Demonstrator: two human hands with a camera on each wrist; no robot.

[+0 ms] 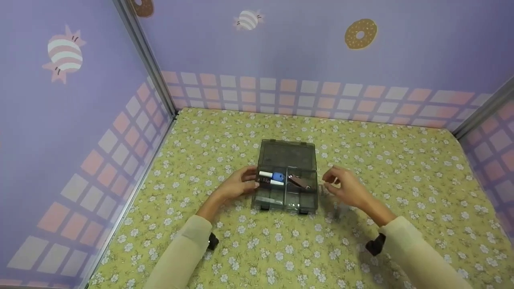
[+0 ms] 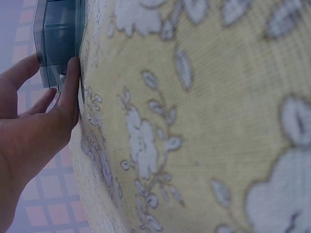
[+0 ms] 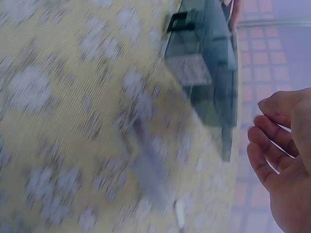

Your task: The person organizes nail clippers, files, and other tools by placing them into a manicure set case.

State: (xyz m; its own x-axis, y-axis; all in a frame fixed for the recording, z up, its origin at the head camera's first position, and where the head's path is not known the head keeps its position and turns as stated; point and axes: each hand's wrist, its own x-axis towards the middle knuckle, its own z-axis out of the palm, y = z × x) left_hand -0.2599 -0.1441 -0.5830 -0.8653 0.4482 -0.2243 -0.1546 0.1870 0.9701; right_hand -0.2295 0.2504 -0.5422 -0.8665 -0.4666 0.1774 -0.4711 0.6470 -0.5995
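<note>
The compartmented case (image 1: 307, 199) stands on the flower-patterned table (image 1: 257, 249), between the two hands, with its grey see-through lid (image 1: 287, 155) folded back on the far side. The left grip (image 1: 237, 184) is spread, thumb and fingers apart, and touches the left side of the case; it does not appear to clamp around the wall. The right grip (image 1: 347, 186) is just beside the right wall, apart from the case; its fingers are loosely bent with nothing seen between them. The rear left compartment contains a blue piece (image 1: 278, 176) with a white end and, nearer the front, a second item with a white end (image 1: 277, 182). The rear right compartment contains a brown item (image 1: 299, 182), lying at a slant. On the table to the right of the case, the right wrist view shows a clear-grey item (image 3: 150, 174), too blurred to identify, with a small white piece (image 3: 180, 213) near its end. The step in hand is judged to be loading or arranging the case, the left side steadying it. The next move probably calls for the left grip to maintain light contact, and for the right grip to be lowered to the blurred item, or moved over the case wall, without tipping the case.
</note>
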